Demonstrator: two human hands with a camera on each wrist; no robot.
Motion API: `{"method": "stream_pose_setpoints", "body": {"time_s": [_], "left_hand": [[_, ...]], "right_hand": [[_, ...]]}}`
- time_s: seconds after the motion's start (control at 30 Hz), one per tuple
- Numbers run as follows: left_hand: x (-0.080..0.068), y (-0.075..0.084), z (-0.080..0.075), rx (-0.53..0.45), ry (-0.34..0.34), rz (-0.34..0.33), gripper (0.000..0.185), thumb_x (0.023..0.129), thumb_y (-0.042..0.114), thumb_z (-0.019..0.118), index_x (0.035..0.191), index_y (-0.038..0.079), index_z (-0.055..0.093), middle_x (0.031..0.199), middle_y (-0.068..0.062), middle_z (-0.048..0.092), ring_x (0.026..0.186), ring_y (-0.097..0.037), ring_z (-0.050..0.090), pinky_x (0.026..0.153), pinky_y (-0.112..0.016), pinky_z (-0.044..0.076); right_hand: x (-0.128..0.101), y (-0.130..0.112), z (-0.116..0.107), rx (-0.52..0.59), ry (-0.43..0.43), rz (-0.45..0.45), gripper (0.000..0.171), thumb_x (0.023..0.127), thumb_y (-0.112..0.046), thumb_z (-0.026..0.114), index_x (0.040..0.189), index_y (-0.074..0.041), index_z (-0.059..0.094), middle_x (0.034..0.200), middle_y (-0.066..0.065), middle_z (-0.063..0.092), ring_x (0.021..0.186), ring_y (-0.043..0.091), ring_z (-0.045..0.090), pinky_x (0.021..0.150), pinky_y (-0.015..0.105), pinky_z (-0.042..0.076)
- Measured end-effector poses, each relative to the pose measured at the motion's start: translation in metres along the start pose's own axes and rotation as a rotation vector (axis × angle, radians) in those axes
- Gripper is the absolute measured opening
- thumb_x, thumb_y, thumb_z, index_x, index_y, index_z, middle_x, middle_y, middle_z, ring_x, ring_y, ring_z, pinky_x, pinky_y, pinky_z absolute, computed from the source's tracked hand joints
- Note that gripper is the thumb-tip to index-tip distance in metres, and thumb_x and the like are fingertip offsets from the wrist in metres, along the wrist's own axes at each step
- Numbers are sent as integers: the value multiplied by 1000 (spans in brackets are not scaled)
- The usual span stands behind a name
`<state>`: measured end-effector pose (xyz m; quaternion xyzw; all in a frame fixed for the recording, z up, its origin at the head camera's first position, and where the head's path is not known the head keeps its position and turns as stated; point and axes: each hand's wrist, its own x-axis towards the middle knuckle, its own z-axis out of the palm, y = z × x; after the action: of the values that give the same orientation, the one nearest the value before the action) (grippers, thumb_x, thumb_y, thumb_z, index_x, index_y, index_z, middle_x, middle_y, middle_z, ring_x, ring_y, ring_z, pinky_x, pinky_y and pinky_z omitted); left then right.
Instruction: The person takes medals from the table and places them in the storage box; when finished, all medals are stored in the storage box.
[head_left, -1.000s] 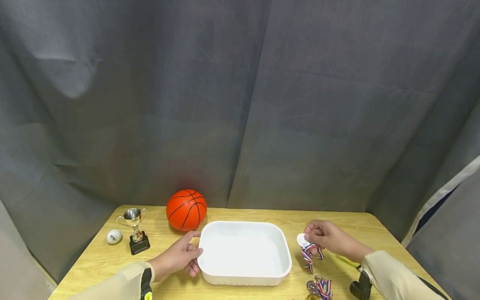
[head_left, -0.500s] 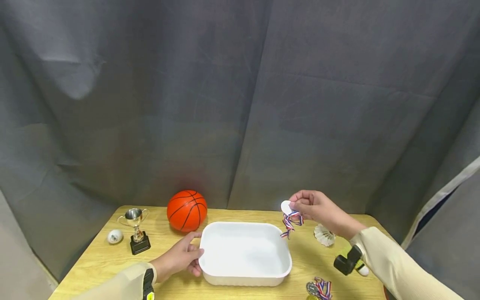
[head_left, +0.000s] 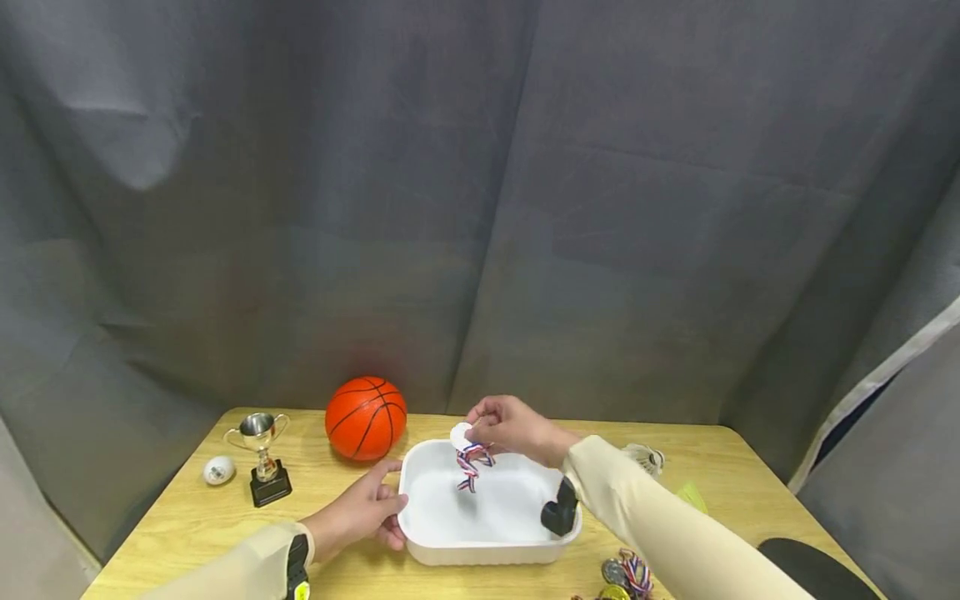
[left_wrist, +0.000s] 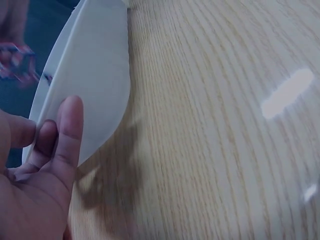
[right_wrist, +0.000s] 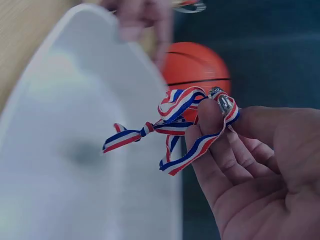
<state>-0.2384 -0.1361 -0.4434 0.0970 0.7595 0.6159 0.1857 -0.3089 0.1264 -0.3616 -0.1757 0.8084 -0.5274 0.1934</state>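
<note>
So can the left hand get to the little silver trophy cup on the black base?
Probably yes. The left hand grips the white plastic tray at its left rim, and the little silver trophy cup stands on bare wooden table just beyond, with nothing between. It would have to let go first.

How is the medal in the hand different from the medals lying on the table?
The held medal looks silver-white and hangs in the air over the white tray, pinched by the right hand; the table medals lie flat near the front edge, untouched. The held medal's ribbon dangles loose, while the table medals' ribbons are bunched in a heap. Both have red, white and blue striped ribbons.
</note>
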Motion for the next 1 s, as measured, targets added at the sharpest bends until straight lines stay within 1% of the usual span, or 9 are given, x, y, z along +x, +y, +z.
{"method": "stream_pose_setpoints", "body": {"time_s": [0.1, 0.17, 0.3, 0.4, 0.47, 0.63, 0.7, 0.83, 1.0], "left_hand": [[1, -1, 1, -3, -3, 10, 63, 106, 3, 51, 158, -8, 17, 88, -18, 64, 66, -17, 66, 63, -32, 67], [2, -2, 0, -5, -11, 11, 63, 106, 3, 50, 158, -8, 16, 87, -16, 64, 66, -15, 67, 63, -30, 67], [1, -3, 0, -21, -23, 18, 63, 106, 2, 49, 158, -9, 15, 88, -16, 63, 66, -15, 67, 63, -30, 67], [-1, -3, -1, -34, -19, 32, 63, 106, 1, 49, 158, -8, 15, 90, -17, 63, 66, -16, 66, 63, -31, 67], [0, -3, -1, -37, -18, 35, 63, 105, 1, 49, 158, -8, 15, 91, -18, 63, 66, -16, 66, 63, -32, 67], [0, -4, -1, -31, -12, 31, 64, 105, 0, 50, 158, -6, 16, 91, -18, 63, 66, -17, 66, 63, -32, 67], [0, -4, -1, -28, -11, 27, 64, 104, 0, 50, 158, -5, 17, 91, -18, 64, 66, -17, 66, 62, -32, 67], [1, -4, -2, -27, -13, 22, 64, 104, 0, 50, 159, -5, 17, 91, -17, 64, 66, -17, 66, 63, -32, 67], [1, -2, -2, -29, -19, 8, 64, 105, 0, 49, 160, -4, 16, 92, -18, 63, 66, -17, 66, 64, -32, 68]], "right_hand": [[13, 12, 26, -55, -14, 44, 15, 96, 0, 68, 110, 5, 64, 80, 3, 69, 72, 9, 68, 75, 29, 67], [19, 20, 43, -108, -26, 78, 12, 95, 0, 70, 106, 3, 65, 77, 2, 67, 69, 9, 65, 68, 26, 64], [25, 31, 71, -216, -37, 112, 9, 91, 2, 73, 98, 0, 68, 67, -1, 59, 60, 8, 56, 53, 18, 51], [28, 34, 84, -291, -24, 107, 9, 88, 5, 74, 91, -1, 67, 62, -1, 56, 55, 8, 52, 49, 15, 43], [29, 35, 90, -341, -10, 102, 11, 85, 6, 74, 86, -1, 66, 62, -1, 54, 55, 9, 51, 49, 15, 41], [32, 36, 96, -477, 31, 94, 14, 80, 4, 78, 78, -5, 67, 68, -2, 54, 63, 9, 50, 55, 17, 39], [33, 39, 97, -495, 36, 101, 16, 79, 3, 79, 77, -5, 66, 69, -2, 55, 63, 9, 50, 56, 16, 39], [35, 44, 98, -483, 42, 117, 18, 80, 4, 79, 75, -6, 65, 65, -2, 56, 55, 7, 52, 51, 14, 42], [35, 47, 98, -519, 39, 108, 17, 80, 2, 80, 75, -6, 66, 65, -3, 57, 59, 7, 52, 55, 15, 43]]}}
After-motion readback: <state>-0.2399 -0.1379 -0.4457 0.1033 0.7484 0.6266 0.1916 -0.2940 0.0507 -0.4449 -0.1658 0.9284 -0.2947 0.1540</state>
